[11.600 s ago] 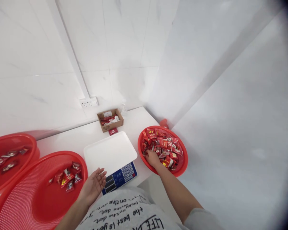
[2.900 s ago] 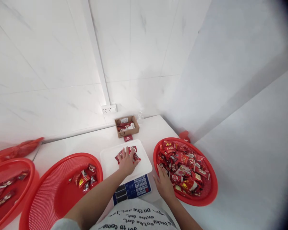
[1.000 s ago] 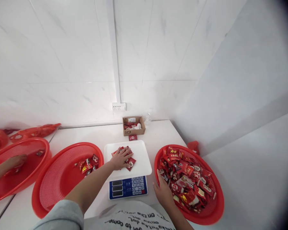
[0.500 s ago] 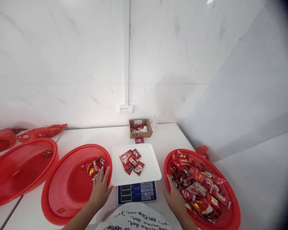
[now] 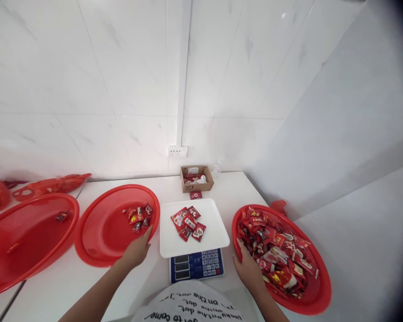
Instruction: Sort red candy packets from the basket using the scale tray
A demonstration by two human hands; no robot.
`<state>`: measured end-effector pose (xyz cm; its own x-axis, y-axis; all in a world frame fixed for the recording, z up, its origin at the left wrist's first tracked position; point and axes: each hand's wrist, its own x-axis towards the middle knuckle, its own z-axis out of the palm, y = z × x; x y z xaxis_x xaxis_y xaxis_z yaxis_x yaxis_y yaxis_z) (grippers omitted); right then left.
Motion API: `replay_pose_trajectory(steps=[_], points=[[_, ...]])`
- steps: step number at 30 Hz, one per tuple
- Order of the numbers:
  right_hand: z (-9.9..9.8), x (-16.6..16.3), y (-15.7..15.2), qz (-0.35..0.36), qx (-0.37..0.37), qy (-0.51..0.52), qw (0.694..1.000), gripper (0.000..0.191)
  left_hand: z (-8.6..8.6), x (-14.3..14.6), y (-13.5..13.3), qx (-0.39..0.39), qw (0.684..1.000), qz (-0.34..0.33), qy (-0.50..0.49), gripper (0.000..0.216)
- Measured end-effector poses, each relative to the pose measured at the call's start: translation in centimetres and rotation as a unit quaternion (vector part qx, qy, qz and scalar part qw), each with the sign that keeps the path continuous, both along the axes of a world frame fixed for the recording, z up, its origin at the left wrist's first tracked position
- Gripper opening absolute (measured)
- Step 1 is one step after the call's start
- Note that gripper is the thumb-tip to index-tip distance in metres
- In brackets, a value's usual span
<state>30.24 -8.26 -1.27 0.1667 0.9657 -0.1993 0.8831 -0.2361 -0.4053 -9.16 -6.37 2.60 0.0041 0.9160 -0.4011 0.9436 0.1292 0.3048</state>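
My left hand [image 5: 136, 251] is closed over the near right rim of a red plastic basket [image 5: 102, 257], which holds a small pile of wrapped snack packets [image 5: 139, 216]. My right hand [image 5: 250, 270] grips the left rim of another red basket [image 5: 323, 290], fingers inside and thumb outside. That basket is heaped with red snack packets [image 5: 277, 255]. Between the hands stands a digital scale [image 5: 197, 264] with a blue keypad. Several red packets [image 5: 189, 222] lie grouped on its white tray [image 5: 218, 239].
A small cardboard box [image 5: 197, 179] of packets stands by the wall, with one red packet [image 5: 195, 195] before it. At far left is a third red basket [image 5: 49, 257]. Behind it lie red plastic bags [image 5: 53, 185]. A wall socket [image 5: 178, 151] is above the table.
The left-hand basket has shifted away from me and slightly right, and its packets with it. My left hand has gone from spread fingers to closed on its rim. My right hand stays at its basket.
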Motion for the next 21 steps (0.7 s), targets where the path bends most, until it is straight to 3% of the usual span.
replay_pose_trajectory(steps=[7, 11, 14, 17, 19, 21], points=[[0.3, -0.2, -0.2, 0.001, 0.004, -0.009, 1.000, 0.060, 1.1, -3.5, 3.4, 0.031, 0.994, 0.001, 0.106, 0.063], [0.3, -0.2, -0.2, -0.004, 0.016, -0.004, 1.000, 0.059, 0.8, -5.2, 5.0, 0.087, 0.974, 0.062, 0.201, 0.066], [0.4, -0.2, -0.2, 0.005, 0.013, 0.007, 1.000, 0.059, 0.4, -4.4, 5.8, 0.158, 0.960, 0.108, 0.203, 0.062], [0.4, -0.1, -0.1, 0.011, 0.009, 0.012, 1.000, 0.058, 0.0, -0.7, 6.0, 0.228, 0.966, 0.019, 0.125, 0.055], [0.3, 0.1, -0.1, 0.012, 0.008, 0.012, 1.000, 0.059, -0.5, 2.9, 5.8, 0.225, 0.969, -0.084, 0.051, 0.052], [0.2, 0.2, -0.1, 0.016, 0.009, 0.016, 1.000, 0.059, -0.9, 6.3, 5.5, 0.213, 0.966, -0.147, 0.000, 0.054]])
